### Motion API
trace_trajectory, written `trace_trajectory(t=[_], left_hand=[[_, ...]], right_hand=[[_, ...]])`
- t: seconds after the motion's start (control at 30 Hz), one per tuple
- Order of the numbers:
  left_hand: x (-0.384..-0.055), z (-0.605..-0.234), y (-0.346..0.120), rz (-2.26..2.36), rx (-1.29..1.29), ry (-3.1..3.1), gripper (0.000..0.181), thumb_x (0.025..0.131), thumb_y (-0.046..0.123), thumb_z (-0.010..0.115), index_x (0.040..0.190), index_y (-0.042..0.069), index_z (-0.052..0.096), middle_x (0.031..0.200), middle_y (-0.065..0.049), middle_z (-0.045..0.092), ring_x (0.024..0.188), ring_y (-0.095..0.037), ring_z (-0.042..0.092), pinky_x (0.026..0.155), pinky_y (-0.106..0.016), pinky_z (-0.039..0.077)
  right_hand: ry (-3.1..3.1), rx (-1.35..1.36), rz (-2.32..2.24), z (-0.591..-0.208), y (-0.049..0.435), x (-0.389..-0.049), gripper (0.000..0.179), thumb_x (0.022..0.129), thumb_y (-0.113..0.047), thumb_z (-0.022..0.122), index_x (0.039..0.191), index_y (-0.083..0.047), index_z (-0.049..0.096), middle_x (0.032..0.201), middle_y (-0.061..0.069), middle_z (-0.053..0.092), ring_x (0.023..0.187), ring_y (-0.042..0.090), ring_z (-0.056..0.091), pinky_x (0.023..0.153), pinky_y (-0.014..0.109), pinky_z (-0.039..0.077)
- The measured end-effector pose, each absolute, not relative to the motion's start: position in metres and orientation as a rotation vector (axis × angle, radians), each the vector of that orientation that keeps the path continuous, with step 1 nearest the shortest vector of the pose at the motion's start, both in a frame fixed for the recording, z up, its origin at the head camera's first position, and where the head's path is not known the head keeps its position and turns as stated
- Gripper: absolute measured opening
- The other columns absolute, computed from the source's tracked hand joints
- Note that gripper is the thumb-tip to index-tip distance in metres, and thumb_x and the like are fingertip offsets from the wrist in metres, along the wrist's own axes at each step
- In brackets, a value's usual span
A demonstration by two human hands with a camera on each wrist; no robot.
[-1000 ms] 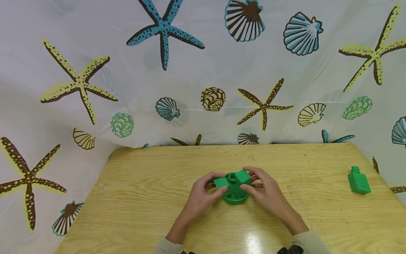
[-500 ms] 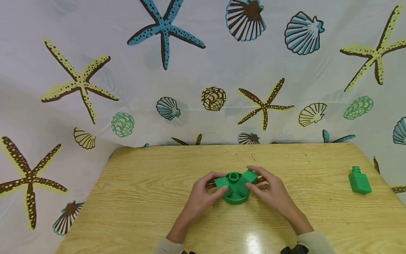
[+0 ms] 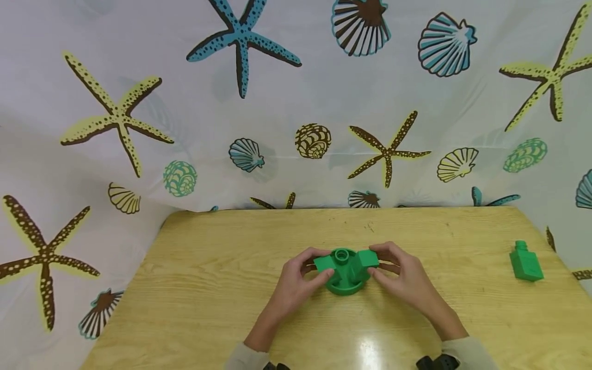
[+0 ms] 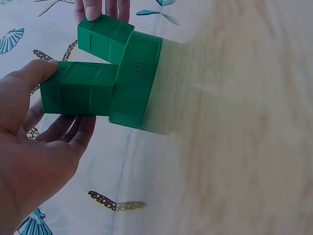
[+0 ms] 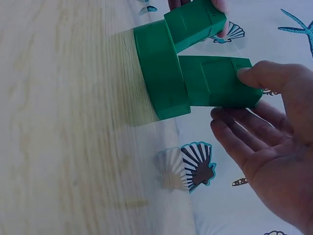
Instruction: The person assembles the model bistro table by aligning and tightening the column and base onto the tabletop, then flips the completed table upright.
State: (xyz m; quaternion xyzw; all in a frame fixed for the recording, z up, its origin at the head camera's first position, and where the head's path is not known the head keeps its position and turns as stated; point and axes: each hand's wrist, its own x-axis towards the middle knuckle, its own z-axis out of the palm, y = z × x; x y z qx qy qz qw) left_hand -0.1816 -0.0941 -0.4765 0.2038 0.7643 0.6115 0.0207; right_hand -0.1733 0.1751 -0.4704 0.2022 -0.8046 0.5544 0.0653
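Observation:
A round green plastic base with a raised rim and a hollow central post stands on the wooden table. Two green blocks rise from it, one on each side of the post. My left hand pinches the left block near its top, thumb on the near side and fingers behind. With thumb and fingers, my right hand holds the upper part of the right block. Inside the base, the lower ends of both blocks are hidden.
Another green block with a narrow round neck on top stands near the table's right edge. A white curtain printed with starfish and shells hangs behind the wooden table and at its sides.
The right block has shifted to the right, away from the central post, and has turned, with my right hand moving along with it. My left hand keeps its grip on the left block.

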Motion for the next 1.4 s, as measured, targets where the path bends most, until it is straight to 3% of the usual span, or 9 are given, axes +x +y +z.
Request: trace_trajectory(t=[0.33, 0.6, 0.93, 1.27, 1.4], left_hand=[[-0.182, -0.474, -0.092, 1.889, 0.657, 2.38, 0.038, 0.097, 0.018, 0.074, 0.131, 0.001, 0.065, 0.129, -0.013, 0.064, 0.118, -0.02, 0.063, 0.1, -0.035, 0.053], [-0.184, -0.474, -0.089, 1.905, 0.633, 2.344, 0.038, 0.097, 0.016, 0.074, 0.131, 0.0, 0.065, 0.129, -0.014, 0.064, 0.117, -0.019, 0.062, 0.1, -0.033, 0.053], [-0.183, -0.474, -0.088, 1.962, 0.646, 2.274, 0.038, 0.097, 0.012, 0.074, 0.129, -0.004, 0.063, 0.132, -0.023, 0.06, 0.12, -0.025, 0.061, 0.102, -0.039, 0.052], [-0.178, -0.471, -0.088, 1.917, 0.6, 2.348, 0.038, 0.096, 0.012, 0.075, 0.131, 0.0, 0.065, 0.13, -0.019, 0.062, 0.119, -0.025, 0.062, 0.102, -0.04, 0.052], [-0.173, -0.467, -0.087, 1.819, 0.647, 2.501, 0.038, 0.096, 0.014, 0.075, 0.132, 0.004, 0.065, 0.131, -0.016, 0.063, 0.12, -0.026, 0.061, 0.102, -0.044, 0.052]], right_hand=[[-2.458, 0.566, 1.628, -0.472, 0.176, -0.173, 0.036, 0.086, -0.013, 0.086, 0.113, -0.01, 0.063, 0.112, 0.006, 0.071, 0.098, 0.022, 0.071, 0.085, 0.035, 0.061], [-2.485, 0.638, 1.443, -0.477, 0.174, -0.173, 0.049, 0.086, -0.018, 0.085, 0.133, -0.014, 0.068, 0.117, 0.0, 0.071, 0.091, 0.014, 0.067, 0.077, 0.035, 0.061], [-2.456, 0.695, 1.368, -0.477, 0.172, -0.172, 0.049, 0.084, -0.016, 0.087, 0.128, -0.009, 0.068, 0.114, 0.002, 0.07, 0.09, 0.016, 0.068, 0.076, 0.04, 0.062], [-2.496, 0.665, 1.442, -0.476, 0.173, -0.17, 0.054, 0.082, -0.018, 0.088, 0.131, -0.009, 0.067, 0.119, 0.004, 0.07, 0.093, 0.024, 0.07, 0.08, 0.035, 0.062], [-2.526, 0.679, 1.48, -0.471, 0.176, -0.167, 0.061, 0.082, -0.019, 0.088, 0.136, -0.009, 0.064, 0.12, 0.005, 0.069, 0.097, 0.025, 0.068, 0.082, 0.039, 0.061]])
